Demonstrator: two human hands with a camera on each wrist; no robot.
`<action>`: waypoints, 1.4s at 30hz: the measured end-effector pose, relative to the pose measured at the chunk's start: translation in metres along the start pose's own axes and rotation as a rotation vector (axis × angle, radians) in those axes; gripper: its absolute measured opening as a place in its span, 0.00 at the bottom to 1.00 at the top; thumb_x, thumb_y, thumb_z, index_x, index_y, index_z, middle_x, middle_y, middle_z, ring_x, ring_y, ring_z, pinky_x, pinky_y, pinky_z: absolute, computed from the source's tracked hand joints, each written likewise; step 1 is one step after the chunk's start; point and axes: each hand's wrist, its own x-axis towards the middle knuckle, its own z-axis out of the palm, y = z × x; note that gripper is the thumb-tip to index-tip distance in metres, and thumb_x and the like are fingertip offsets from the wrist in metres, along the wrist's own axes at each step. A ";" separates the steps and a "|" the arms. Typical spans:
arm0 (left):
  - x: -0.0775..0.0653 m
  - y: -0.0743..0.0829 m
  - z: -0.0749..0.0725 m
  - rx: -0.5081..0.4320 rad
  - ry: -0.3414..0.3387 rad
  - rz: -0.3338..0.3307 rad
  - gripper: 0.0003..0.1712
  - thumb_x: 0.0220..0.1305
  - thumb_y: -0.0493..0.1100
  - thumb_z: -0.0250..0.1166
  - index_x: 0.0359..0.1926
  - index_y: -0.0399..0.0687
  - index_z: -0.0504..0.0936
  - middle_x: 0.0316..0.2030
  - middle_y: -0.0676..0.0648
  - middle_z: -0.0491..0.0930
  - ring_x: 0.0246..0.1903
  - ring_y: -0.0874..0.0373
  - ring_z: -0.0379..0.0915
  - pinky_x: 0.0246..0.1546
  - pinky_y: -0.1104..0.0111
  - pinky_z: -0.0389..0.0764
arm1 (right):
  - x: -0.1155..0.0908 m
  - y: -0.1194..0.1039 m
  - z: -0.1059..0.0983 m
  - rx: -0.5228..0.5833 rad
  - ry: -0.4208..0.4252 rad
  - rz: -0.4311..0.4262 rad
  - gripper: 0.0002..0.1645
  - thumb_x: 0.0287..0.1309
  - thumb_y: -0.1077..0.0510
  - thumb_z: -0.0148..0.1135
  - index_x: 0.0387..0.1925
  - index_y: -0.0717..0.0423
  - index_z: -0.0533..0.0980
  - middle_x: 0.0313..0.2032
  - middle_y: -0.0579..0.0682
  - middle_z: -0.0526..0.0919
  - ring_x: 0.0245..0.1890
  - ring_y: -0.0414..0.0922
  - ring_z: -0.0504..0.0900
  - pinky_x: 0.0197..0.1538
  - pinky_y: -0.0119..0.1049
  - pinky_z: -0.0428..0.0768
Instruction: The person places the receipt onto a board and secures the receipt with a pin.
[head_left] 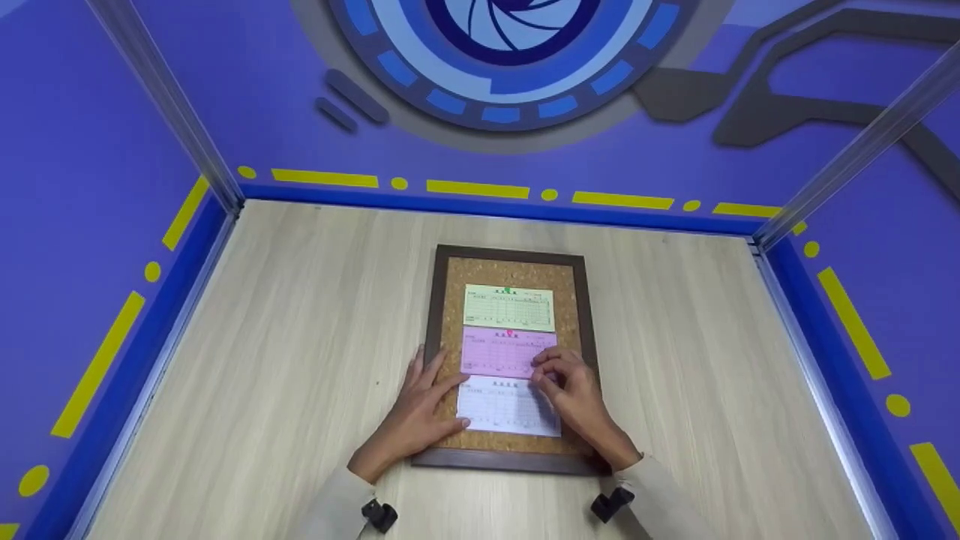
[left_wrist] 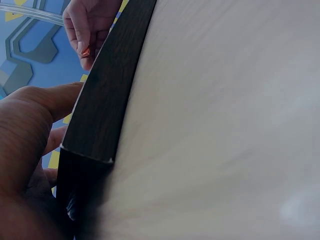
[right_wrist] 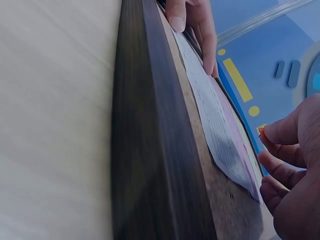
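A cork board (head_left: 510, 271) in a dark wooden frame lies on the table, with three printed slips in a column. A green pin (head_left: 507, 289) is at the top of the green slip (head_left: 487, 309); a red pin (head_left: 509, 332) tops the pink slip (head_left: 495, 358). My left hand (head_left: 416, 420) rests at the left of the white slip (head_left: 502, 412), thumb and forefinger extended onto its left corners. Above the white slip's upper right part, my right hand (head_left: 581, 397) pinches an orange push pin (right_wrist: 261, 130) between thumb and forefinger.
The light wood table (head_left: 300, 315) extends around the board. Blue and purple printed panels (head_left: 247, 97) enclose its back and sides, with metal posts at the rear corners. A black wrist camera (head_left: 379, 516) sits at my left cuff, another (head_left: 612, 505) at the right.
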 end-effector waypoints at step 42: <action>0.002 -0.003 0.000 0.020 0.016 0.035 0.40 0.62 0.53 0.82 0.73 0.50 0.82 0.86 0.35 0.53 0.84 0.22 0.31 0.77 0.25 0.51 | 0.015 -0.012 0.028 -0.092 -0.107 -0.012 0.08 0.62 0.70 0.74 0.29 0.57 0.87 0.49 0.53 0.85 0.56 0.53 0.78 0.59 0.46 0.73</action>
